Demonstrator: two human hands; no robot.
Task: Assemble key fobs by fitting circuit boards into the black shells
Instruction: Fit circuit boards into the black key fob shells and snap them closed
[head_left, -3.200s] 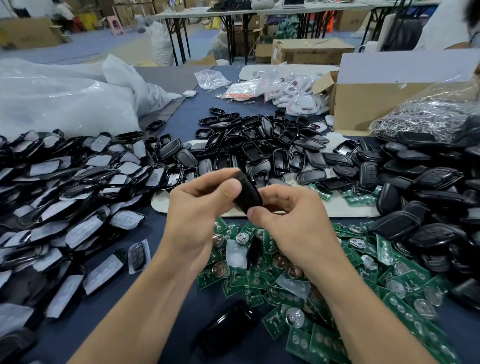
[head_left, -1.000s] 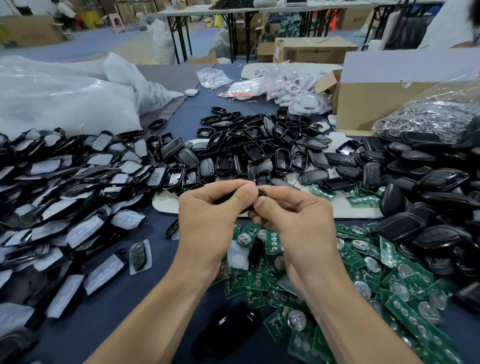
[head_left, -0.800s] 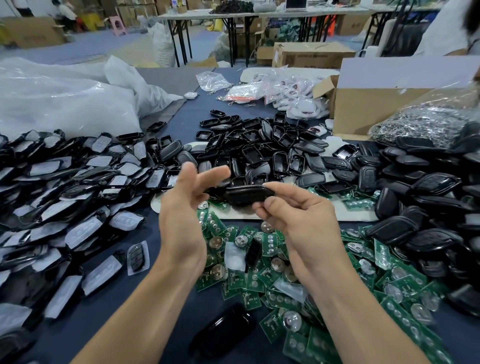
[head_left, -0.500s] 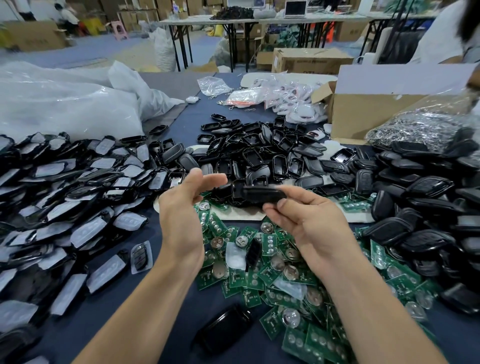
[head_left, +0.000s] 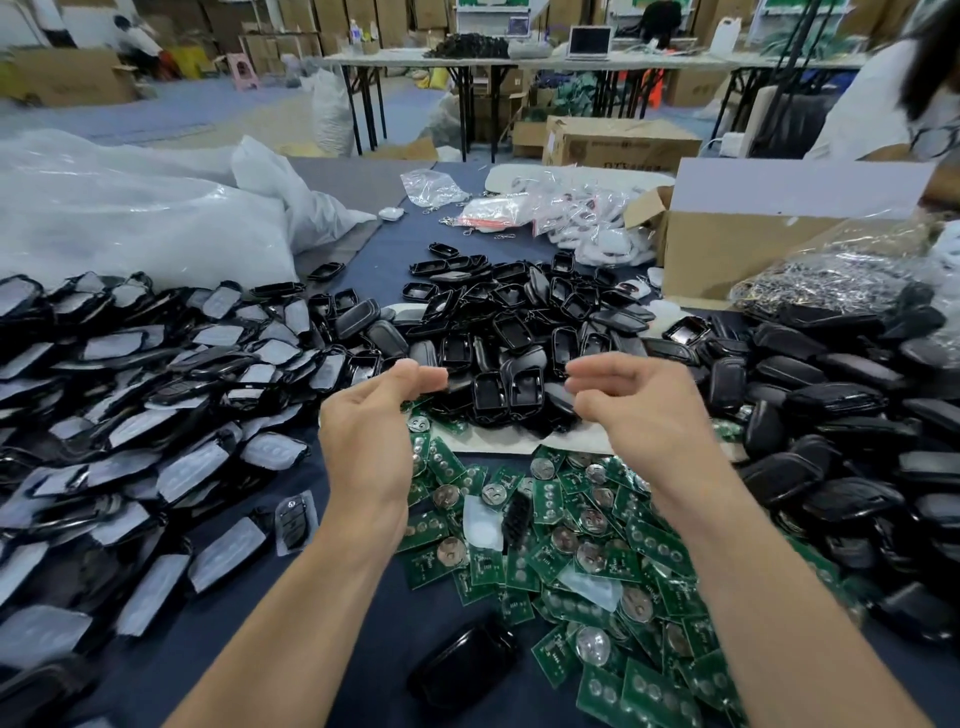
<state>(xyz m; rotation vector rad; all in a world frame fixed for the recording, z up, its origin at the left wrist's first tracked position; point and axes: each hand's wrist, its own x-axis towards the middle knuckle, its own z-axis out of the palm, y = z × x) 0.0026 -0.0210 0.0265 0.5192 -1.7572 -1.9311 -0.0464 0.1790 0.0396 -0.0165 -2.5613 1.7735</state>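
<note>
My left hand and my right hand hover above the table with fingers relaxed, and neither holds anything. Between and beyond them lies a heap of empty black shells. Green circuit boards with round coin cells are spread under and in front of my hands. A pile of closed black key fobs fills the right side. Black shell halves with white film cover the left. One black shell lies alone near the front edge.
A cardboard box stands at the back right, beside a clear bag of metal rings. Large white plastic bags lie at the back left. Small packets sit at the far middle. A person is at the far right.
My right hand held a black fob half a second ago; now it is empty and both hands have spread apart. The fob is no longer in my hands.
</note>
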